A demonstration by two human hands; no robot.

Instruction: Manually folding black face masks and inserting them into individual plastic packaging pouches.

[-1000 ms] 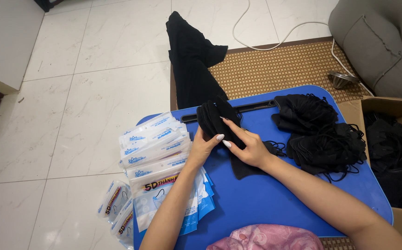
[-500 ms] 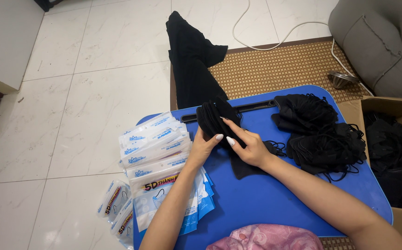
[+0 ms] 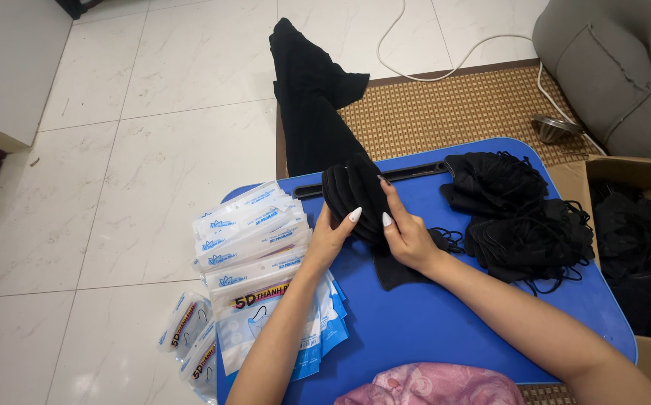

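Both hands, left hand [image 3: 330,238] and right hand [image 3: 408,236], clamp a small stack of black masks [image 3: 355,196] together, seemingly squaring it above the blue tabletop [image 3: 445,330], packets [image 3: 254,240] just left.

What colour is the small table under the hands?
Blue, with a black slot along its far edge; the table shows in the head view.

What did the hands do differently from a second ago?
Very little changed. Both hands still hold the stack of black masks over the blue table. The right hand shifted slightly, its fingers now stretched up along the stack's right side. The left hand kept its grip. The clear packets and the pile of black masks stayed put.
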